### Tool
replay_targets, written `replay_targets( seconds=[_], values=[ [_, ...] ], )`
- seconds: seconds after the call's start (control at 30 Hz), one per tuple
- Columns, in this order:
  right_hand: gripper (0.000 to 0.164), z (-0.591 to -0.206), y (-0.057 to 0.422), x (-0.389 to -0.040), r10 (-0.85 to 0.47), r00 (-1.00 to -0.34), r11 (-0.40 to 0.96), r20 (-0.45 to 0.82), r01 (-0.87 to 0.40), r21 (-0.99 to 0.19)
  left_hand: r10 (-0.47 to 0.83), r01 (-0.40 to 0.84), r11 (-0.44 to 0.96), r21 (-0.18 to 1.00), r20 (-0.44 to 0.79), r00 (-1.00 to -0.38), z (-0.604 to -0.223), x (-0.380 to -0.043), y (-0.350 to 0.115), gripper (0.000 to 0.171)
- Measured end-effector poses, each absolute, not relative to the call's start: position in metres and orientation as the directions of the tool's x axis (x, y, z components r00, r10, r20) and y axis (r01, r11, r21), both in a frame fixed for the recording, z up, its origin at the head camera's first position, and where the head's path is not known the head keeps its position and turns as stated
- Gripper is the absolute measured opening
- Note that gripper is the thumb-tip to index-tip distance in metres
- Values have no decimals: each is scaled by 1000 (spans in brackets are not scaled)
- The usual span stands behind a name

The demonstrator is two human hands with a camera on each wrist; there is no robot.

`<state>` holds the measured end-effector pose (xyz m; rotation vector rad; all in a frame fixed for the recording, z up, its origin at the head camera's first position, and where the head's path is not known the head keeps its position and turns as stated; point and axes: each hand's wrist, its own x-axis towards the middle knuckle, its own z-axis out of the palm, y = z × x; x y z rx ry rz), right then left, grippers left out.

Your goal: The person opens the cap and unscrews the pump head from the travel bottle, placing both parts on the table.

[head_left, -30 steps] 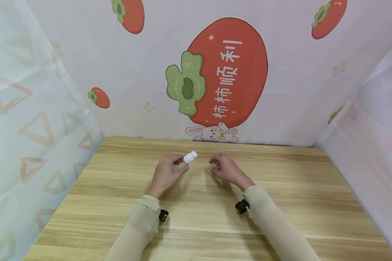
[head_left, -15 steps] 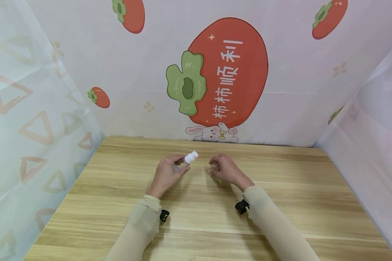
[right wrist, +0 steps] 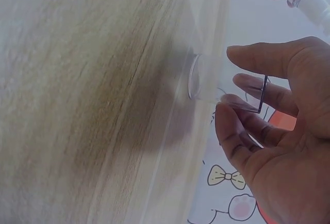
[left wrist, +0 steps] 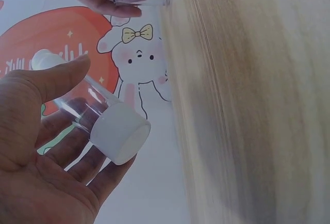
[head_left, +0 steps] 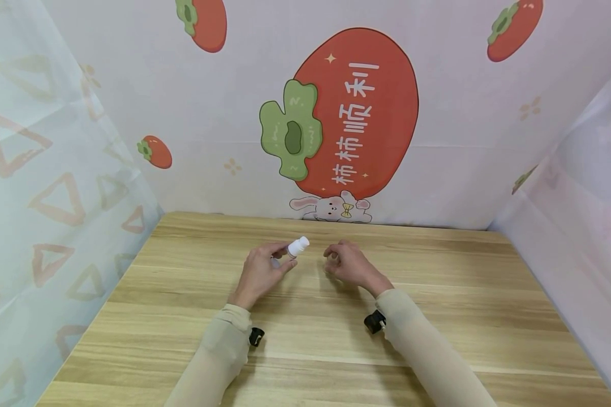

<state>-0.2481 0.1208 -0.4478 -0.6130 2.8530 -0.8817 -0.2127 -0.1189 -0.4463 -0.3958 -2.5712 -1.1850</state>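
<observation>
My left hand [head_left: 262, 269] holds a small bottle [head_left: 297, 247] tilted above the table, gripped between thumb and fingers. In the left wrist view the bottle [left wrist: 119, 132] has a clear middle, a narrow white tip by the thumb and a wider white end lower down. To the right, my right hand [head_left: 353, 264] has thumb and fingers curled round a clear cylinder. This transparent cylinder [right wrist: 195, 77] stands on the table in the right wrist view, its far rim among the fingers. In the head view the hand mostly hides it.
A wood-grain table [head_left: 305, 339] spreads under both hands. Behind it hangs a white backdrop [head_left: 209, 113] printed with red persimmons and a rabbit. Pale fabric walls [head_left: 46, 198] close off both sides. Each wrist carries a small black camera [head_left: 375, 321].
The left hand and bottle shift very slightly to the right. The right hand moves a touch to the left; both hands keep their holds.
</observation>
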Motion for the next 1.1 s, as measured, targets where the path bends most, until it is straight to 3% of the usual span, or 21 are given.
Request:
replay_targets(
  seconds=[0.47, 1.1],
  values=[
    [27, -447, 118, -247, -396, -918, 754, 2, -326, -570, 126, 362, 645, 673, 374, -919, -446, -212, -116, 39],
    [46, -443, 127, -245, -394, -917, 759, 52, -357, -544, 149, 362, 657, 662, 357, -922, -444, -210, -107, 38]
  ],
)
